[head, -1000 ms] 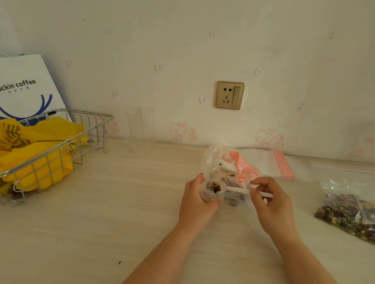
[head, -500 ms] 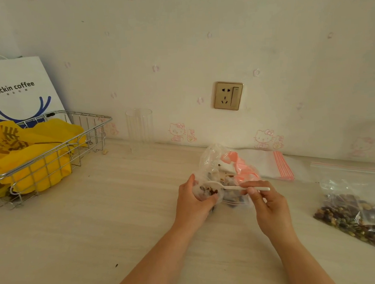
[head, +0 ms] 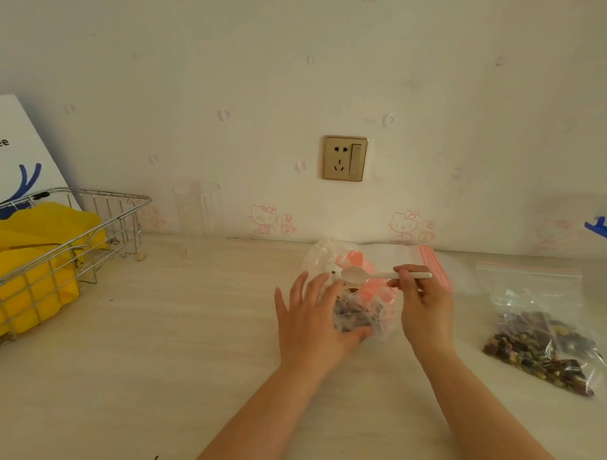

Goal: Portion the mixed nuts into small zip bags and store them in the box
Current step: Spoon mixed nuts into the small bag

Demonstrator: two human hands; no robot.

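A clear and pink plastic bag of mixed nuts [head: 359,311] sits in the middle of the table. My left hand [head: 313,319] rests against its left side, fingers spread and straight, thumb under the bag's lower edge. My right hand [head: 425,304] pinches the handle of a white plastic spoon [head: 373,274], whose empty bowl hovers over the bag's mouth. A zip bag holding nuts [head: 540,337] lies flat at the right. Empty zip bags with red strips [head: 432,267] lie behind my right hand.
A wire basket [head: 87,239] with yellow packets stands at the left, a white coffee paper bag [head: 10,152] behind it. A clear glass [head: 198,213] stands by the wall. A blue clip-like edge [head: 604,232] shows at far right. A wall socket [head: 345,158] is above.
The spoon was emptied and has lifted out over the bag's mouth. My left hand let go of the bag's rim and now lies open against its side.
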